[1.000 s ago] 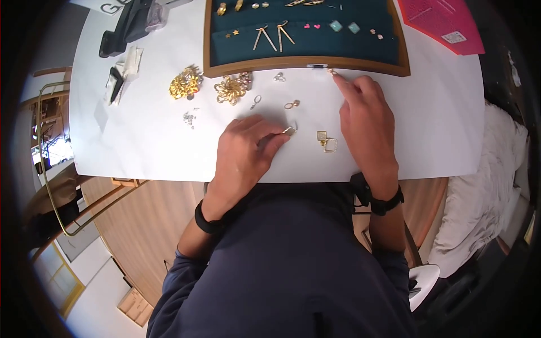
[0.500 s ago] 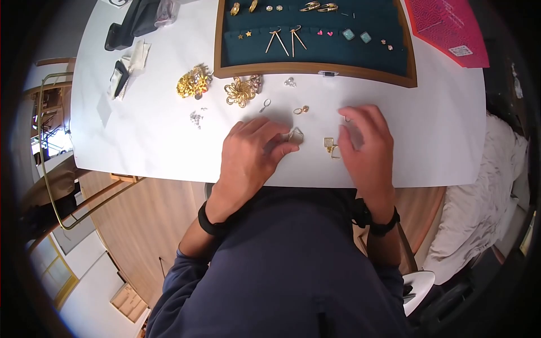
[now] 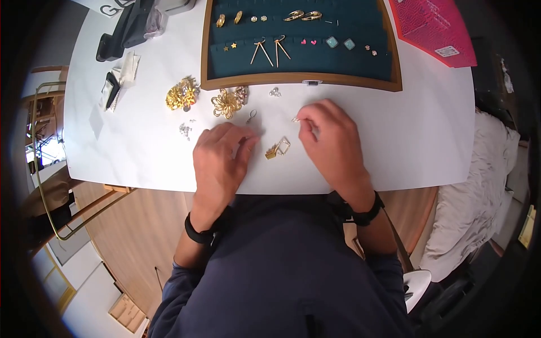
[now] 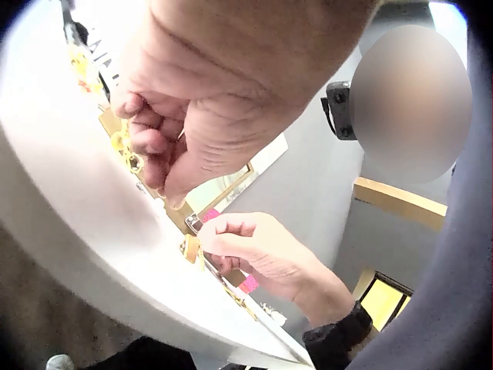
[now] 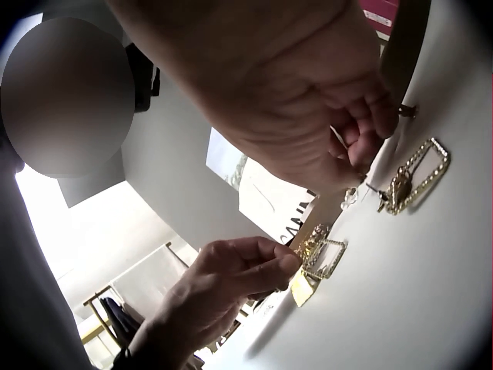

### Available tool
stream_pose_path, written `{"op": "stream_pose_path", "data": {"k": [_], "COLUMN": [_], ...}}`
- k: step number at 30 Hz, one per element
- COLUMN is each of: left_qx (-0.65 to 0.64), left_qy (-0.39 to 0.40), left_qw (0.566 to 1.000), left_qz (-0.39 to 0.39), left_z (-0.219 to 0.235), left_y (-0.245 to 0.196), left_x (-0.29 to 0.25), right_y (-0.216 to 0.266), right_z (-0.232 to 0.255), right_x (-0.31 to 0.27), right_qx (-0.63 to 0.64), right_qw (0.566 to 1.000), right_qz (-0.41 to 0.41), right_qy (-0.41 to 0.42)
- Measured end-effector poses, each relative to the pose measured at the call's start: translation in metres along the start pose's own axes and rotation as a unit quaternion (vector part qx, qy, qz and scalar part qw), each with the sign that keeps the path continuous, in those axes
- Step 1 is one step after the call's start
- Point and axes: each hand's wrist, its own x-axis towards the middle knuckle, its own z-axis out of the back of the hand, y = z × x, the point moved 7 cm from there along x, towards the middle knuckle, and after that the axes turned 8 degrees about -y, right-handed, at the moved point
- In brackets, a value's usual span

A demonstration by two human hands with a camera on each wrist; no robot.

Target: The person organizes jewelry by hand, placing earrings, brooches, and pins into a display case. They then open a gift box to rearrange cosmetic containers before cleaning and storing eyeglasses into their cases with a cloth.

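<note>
My right hand (image 3: 335, 143) pinches a small gold earring (image 3: 295, 119) close over the white table (image 3: 406, 141); the fingertips hide most of it. My left hand (image 3: 220, 158) has its thumb and fingers loosely curled, with no object showing between them. Just right of its fingertips lies a square earring (image 3: 276, 149), a gold plate joined to an open square frame. In the right wrist view a second square earring (image 5: 420, 176) lies beneath the right hand, which hides it in the head view. A thin silver hoop (image 3: 252, 116) is beyond the left fingertips.
A wooden display case (image 3: 304, 84) with rows of earrings on dark green cloth stands at the back. Gold flower-like jewelry (image 3: 225, 103), a gold cluster (image 3: 181, 94) and small silver pieces (image 3: 185, 131) lie left. A pink bag (image 3: 434, 34) is back right.
The right hand came back from the case's front edge and moved left to the small gold earring. The left hand drew left, away from the square earring it held. The view shifted slightly.
</note>
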Motion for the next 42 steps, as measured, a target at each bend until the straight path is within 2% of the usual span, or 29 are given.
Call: {"op": "stream_pose_path", "data": {"k": [2, 4, 5, 6, 8, 9, 10, 11, 13, 16, 19, 22, 24, 25, 28, 30, 31, 33, 36, 39, 40, 42], "left_qx": [0.016, -0.002, -0.012, -0.026, -0.053, -0.049, -0.045, -0.041, -0.057, -0.063, -0.051, -0.048, -0.052, -0.053, -0.059, -0.065, -0.109, -0.192, -0.330, -0.410, -0.439, -0.440], "left_qy": [0.002, 0.006, 0.007, 0.021, 0.050, 0.038, 0.025, 0.011, 0.066, 0.134, 0.166, 0.184, 0.203, 0.208, 0.211, 0.196, 0.209, 0.228, 0.267, 0.292, 0.292, 0.299], "left_qw": [1.000, 1.000, 1.000, 0.999, 0.997, 0.998, 0.998, 0.997, 0.991, 0.977, 0.966, 0.958, 0.949, 0.949, 0.952, 0.956, 0.959, 0.952, 0.906, 0.863, 0.842, 0.840], "left_qz": [-0.003, 0.008, 0.011, 0.017, 0.030, 0.000, -0.029, -0.058, -0.100, -0.156, -0.190, -0.215, -0.235, -0.230, -0.216, -0.208, -0.161, -0.068, -0.007, 0.046, 0.111, 0.110], "left_z": [0.003, 0.001, 0.000, -0.003, -0.010, -0.009, -0.010, -0.010, -0.016, -0.031, -0.050, -0.061, -0.068, -0.071, -0.074, -0.074, -0.074, -0.071, -0.056, -0.047, -0.047, -0.046], "left_y": [-0.001, -0.003, -0.005, -0.007, -0.010, -0.015, -0.020, -0.024, -0.037, -0.057, -0.071, -0.082, -0.083, -0.083, -0.083, -0.084, -0.081, -0.077, -0.082, -0.082, -0.077, -0.074], "left_x": [0.003, 0.002, 0.003, 0.003, 0.002, 0.003, 0.005, 0.007, 0.013, 0.008, 0.006, 0.008, 0.008, 0.009, 0.012, 0.017, 0.019, 0.024, 0.037, 0.051, 0.054, 0.061], "right_y": [-0.005, -0.018, -0.024, -0.031, -0.045, -0.052, -0.055, -0.059, -0.064, -0.062, -0.058, -0.061, -0.063, -0.063, -0.062, -0.051, -0.043, -0.042, -0.037, -0.027, -0.024, -0.023], "right_z": [0.016, 0.022, 0.025, 0.023, 0.034, 0.040, 0.052, 0.059, 0.070, 0.074, 0.080, 0.091, 0.100, 0.102, 0.091, 0.080, 0.071, 0.060, 0.057, 0.067, 0.068, 0.068], "right_x": [0.002, -0.001, -0.001, -0.005, -0.009, -0.013, -0.016, -0.020, -0.029, -0.041, -0.048, -0.057, -0.064, -0.066, -0.072, -0.067, -0.065, -0.059, -0.041, -0.020, -0.014, -0.008], "right_qx": [0.066, 0.183, 0.239, 0.352, 0.300, 0.274, 0.149, 0.101, 0.005, -0.079, -0.057, 0.010, 0.009, 0.009, 0.184, 0.248, 0.279, 0.338, 0.409, 0.439, 0.441, 0.455], "right_qw": [0.996, 0.973, 0.954, 0.899, 0.913, 0.918, 0.954, 0.963, 0.974, 0.985, 0.981, 0.963, 0.966, 0.967, 0.951, 0.939, 0.930, 0.903, 0.869, 0.851, 0.850, 0.844], "right_qz": [-0.053, -0.137, -0.177, -0.259, -0.274, -0.283, -0.250, -0.239, -0.216, -0.124, -0.139, -0.213, -0.203, -0.198, -0.232, -0.239, -0.240, -0.265, -0.275, -0.279, -0.279, -0.274], "right_qy": [-0.022, -0.025, -0.028, -0.011, -0.030, -0.039, -0.066, -0.067, -0.070, -0.092, -0.121, -0.164, -0.162, -0.160, -0.091, -0.019, 0.016, 0.018, 0.037, 0.069, 0.067, 0.071]}}
